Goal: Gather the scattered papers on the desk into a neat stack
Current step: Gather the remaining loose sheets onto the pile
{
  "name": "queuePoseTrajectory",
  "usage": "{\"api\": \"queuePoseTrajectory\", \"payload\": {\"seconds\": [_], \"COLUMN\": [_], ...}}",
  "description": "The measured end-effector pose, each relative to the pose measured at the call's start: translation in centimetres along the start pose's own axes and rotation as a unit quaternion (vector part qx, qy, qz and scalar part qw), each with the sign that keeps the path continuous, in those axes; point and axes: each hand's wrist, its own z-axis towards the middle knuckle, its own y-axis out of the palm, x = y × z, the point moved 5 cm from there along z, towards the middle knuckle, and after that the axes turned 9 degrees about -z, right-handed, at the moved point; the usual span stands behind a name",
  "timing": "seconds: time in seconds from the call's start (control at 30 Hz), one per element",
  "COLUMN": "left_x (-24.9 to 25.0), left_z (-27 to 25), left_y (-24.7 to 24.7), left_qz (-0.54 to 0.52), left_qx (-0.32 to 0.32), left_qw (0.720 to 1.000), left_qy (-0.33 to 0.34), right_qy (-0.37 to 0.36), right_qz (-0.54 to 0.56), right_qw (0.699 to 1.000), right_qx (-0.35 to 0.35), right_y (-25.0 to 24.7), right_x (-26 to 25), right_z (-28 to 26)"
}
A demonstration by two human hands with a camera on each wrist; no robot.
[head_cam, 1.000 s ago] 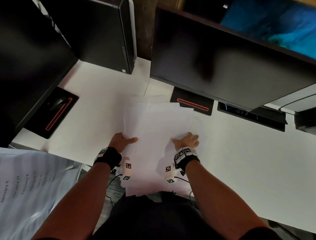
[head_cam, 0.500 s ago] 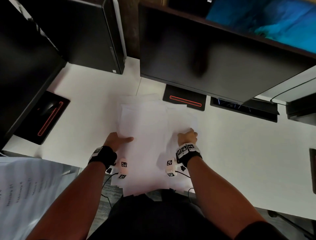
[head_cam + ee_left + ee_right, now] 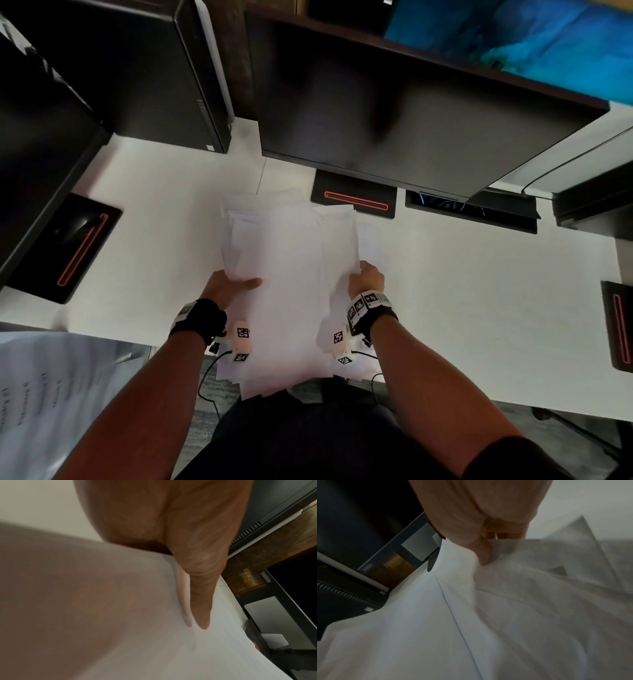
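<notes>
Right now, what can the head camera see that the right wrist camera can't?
Only the head view shows both hands at once, the left hand on the pile's left edge, plus the white desk and the big dark monitor. Only the right wrist view shows the right hand pinching sheets, its thumb on top, and separate sheet corners poking out. Both show the papers, still uneven.

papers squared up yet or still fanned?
Still fanned: the papers show offset edges and corners at the far end, gripped by left hand and right hand.
</notes>
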Motion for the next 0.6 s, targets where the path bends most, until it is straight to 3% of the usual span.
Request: {"api": "queuePoseTrajectory", "payload": {"seconds": [0.13, 0.23, 0.37, 0.6], "left_x": [0.0, -0.3, -0.5, -0.6], "left_z": [0.0, 0.2, 0.4, 0.3], "left_y": [-0.1, -0.3, -0.3, -0.6], "left_qz": [0.012, 0.013, 0.022, 0.048], "left_qx": [-0.005, 0.009, 0.022, 0.025], "left_qw": [1.0, 1.0, 0.999, 0.998], "left_qy": [-0.005, -0.014, -0.02, -0.003], "right_qy": [0.108, 0.171, 0.14, 0.147], "right_qz": [-0.035, 0.015, 0.067, 0.19], "right_qw": [0.991, 0.983, 0.987, 0.968], "right_qx": [0.073, 0.072, 0.034, 0.066], "right_y": [-2.2, -2.8, -2.8, -4.2], "right_x": [2.4, 3.5, 4.1, 5.9], "right_z": [0.2, 0.5, 1.3, 1.4]}}
